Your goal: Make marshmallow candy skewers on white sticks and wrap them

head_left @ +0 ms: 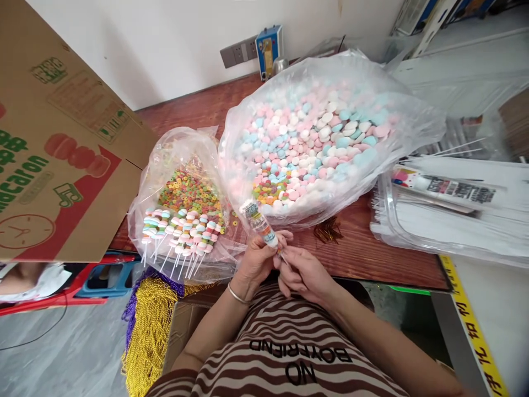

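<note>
My left hand (257,259) is closed around the lower end of a wrapped candy skewer (259,223), and my right hand (301,271) pinches narrowly at the very bottom of it, where the thin stick comes out of the wrapper. I hold it just off the near edge of the wooden table (355,248), over my lap, tilted up and to the left towards the big bag of pastel marshmallow candies (318,138).

What I judge could go wrong: the wrapper is slick and clear, so the skewer could slide through my fingers and drop to the floor. If I squeeze too hard, the soft pieces inside may squash or the stick may poke through the film. The top of the skewer is also close to the big bag's sagging plastic and could snag on it.

The skewer itself looks short and round, with stacked white, green and yellow pieces under a printed transparent sleeve. Bare finished skewers (179,229) lie on the smaller bag of ring candies (188,190) near the table's left end.
</note>
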{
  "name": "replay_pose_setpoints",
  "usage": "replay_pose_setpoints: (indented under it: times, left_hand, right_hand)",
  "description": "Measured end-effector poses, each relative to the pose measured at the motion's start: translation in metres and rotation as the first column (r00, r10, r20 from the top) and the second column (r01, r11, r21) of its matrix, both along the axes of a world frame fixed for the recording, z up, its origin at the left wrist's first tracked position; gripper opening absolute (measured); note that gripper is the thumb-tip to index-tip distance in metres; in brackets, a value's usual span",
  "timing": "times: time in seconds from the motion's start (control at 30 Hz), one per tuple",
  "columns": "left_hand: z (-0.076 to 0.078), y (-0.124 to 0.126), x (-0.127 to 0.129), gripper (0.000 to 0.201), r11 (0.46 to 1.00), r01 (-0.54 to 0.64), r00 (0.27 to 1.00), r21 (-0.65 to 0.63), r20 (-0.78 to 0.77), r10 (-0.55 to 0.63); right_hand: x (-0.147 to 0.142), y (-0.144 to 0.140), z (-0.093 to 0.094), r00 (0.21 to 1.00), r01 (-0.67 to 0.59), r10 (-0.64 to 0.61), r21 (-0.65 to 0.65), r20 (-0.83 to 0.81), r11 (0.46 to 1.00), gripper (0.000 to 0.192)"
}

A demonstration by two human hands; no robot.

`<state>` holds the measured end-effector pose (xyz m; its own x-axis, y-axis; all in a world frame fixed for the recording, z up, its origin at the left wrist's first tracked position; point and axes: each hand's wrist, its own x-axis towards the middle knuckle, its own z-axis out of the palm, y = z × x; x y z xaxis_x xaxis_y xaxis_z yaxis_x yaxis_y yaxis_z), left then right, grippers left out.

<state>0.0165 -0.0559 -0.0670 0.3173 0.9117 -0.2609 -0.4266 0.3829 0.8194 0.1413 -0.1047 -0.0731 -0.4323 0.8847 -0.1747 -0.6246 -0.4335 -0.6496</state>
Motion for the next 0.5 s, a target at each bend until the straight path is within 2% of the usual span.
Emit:
replay_pose_setpoints:
  times: [0.03, 0.1, 0.17, 0.2, 0.23, 0.27, 0.33, 0.4, 0.5]
  left_hand:
    - [0.001, 0.0, 0.001, 0.035, 0.999, -0.049, 0.998, -0.001, -0.044, 0.049]
    - [0.001, 0.0, 0.005, 0.033, 0.989, -0.147, 0.982, 0.007, -0.115, 0.147]
    - [-0.001, -0.001, 0.008, 0.031, 0.978, -0.207, 0.967, 0.024, -0.145, 0.208]
    - [-0.002, -0.001, 0.008, 0.03, 0.977, -0.21, 0.967, 0.021, -0.143, 0.211]
    - [-0.003, -0.001, 0.008, 0.031, 0.981, -0.193, 0.972, 0.008, -0.133, 0.192]
    - [-0.005, -0.001, 0.007, 0.032, 0.988, -0.154, 0.982, -0.015, -0.112, 0.151]
    - [-0.009, 0.0, 0.003, 0.036, 0.997, -0.025, 0.999, -0.073, -0.038, 0.022]
    - [-0.013, -0.002, -0.003, 0.037, 0.988, 0.108, 0.994, -0.111, 0.046, -0.103]
    - [-0.018, -0.006, -0.009, 0.034, 0.976, 0.197, 0.976, -0.096, 0.117, -0.185]
  right_hand:
    - [0.001, 0.001, 0.0, 0.983, 0.096, -0.104, 0.056, 0.149, 0.994, 0.034]
    - [0.002, 0.001, -0.002, 0.847, 0.252, -0.323, 0.218, 0.423, 0.943, 0.032]
    - [0.002, 0.0, -0.006, 0.698, 0.317, -0.458, 0.336, 0.551, 0.887, 0.031]
    - [0.002, 0.0, -0.007, 0.689, 0.329, -0.471, 0.341, 0.551, 0.88, 0.032]
    - [0.002, -0.001, -0.009, 0.737, 0.326, -0.439, 0.299, 0.514, 0.897, 0.033]
    - [0.001, -0.001, -0.01, 0.822, 0.297, -0.364, 0.217, 0.438, 0.93, 0.035]
    - [0.0, -0.002, -0.009, 0.968, 0.163, -0.164, 0.021, 0.188, 0.986, 0.036]
    - [-0.002, -0.004, -0.007, 0.998, 0.002, -0.008, -0.105, -0.056, 0.994, 0.037]
    - [-0.007, -0.006, -0.006, 0.954, -0.188, 0.151, -0.124, -0.259, 0.974, 0.039]
